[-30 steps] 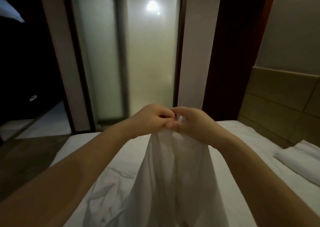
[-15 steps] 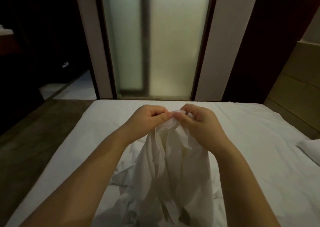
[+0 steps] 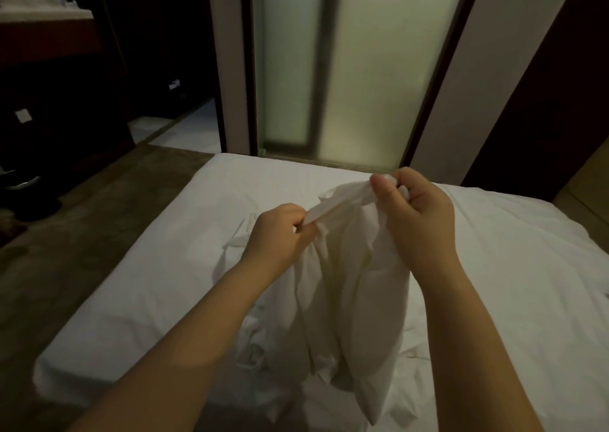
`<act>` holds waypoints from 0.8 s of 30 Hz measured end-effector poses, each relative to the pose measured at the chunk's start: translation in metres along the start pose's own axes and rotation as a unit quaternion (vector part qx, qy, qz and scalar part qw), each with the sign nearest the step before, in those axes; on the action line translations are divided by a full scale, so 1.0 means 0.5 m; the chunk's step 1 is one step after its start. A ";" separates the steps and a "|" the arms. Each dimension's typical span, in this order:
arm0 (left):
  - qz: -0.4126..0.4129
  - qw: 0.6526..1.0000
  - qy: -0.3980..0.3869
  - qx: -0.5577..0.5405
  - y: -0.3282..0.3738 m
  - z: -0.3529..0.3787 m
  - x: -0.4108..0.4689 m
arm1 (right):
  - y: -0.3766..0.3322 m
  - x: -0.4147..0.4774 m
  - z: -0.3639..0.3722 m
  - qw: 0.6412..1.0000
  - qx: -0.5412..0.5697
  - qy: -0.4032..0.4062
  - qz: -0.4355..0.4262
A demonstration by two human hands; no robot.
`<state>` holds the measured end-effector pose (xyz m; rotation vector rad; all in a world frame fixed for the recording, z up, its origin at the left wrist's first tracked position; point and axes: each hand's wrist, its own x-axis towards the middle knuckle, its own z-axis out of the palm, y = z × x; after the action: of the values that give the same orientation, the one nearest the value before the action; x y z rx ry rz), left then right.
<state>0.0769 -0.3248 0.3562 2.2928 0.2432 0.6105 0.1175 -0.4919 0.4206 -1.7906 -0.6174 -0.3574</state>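
A white cloth (image 3: 349, 286), which looks like a pillowcase or sheet, hangs bunched above a bed (image 3: 184, 243) covered in white linen. My left hand (image 3: 280, 234) pinches one part of its top edge. My right hand (image 3: 415, 214) grips the edge a little higher and to the right, with the thumb up. A short stretch of hem runs taut between the two hands. The cloth's lower end lies crumpled on the mattress between my forearms.
Frosted glass panels (image 3: 362, 69) in dark frames stand just past the far edge of the bed. Brown carpet (image 3: 66, 250) runs along the bed's left side. A dark doorway and furniture (image 3: 49, 85) fill the far left. A padded headboard (image 3: 590, 181) shows at the right.
My hands were together at the cloth's top; now they have drawn apart along its edge, the left one lower. The view has tilted down toward the bed.
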 end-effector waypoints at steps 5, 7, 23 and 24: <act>-0.087 0.990 -0.081 -0.070 -0.001 0.038 0.007 | -0.008 0.008 -0.020 1.000 0.008 -0.006 -0.011; -0.090 0.983 -0.112 -0.117 0.003 0.049 0.000 | -0.005 0.017 -0.025 1.000 0.003 -0.008 -0.012; 0.011 0.915 -0.183 -0.359 0.086 -0.009 0.007 | 0.029 0.059 -0.055 0.972 -0.192 -0.118 -0.064; 0.003 0.901 -0.208 -0.381 0.089 -0.013 0.004 | 0.032 0.055 -0.053 0.968 -0.205 -0.125 -0.073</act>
<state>0.0751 -0.3516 0.3925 1.5957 -0.1898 0.1468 0.1508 -0.5144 0.4305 -2.2125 -0.9071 -0.3834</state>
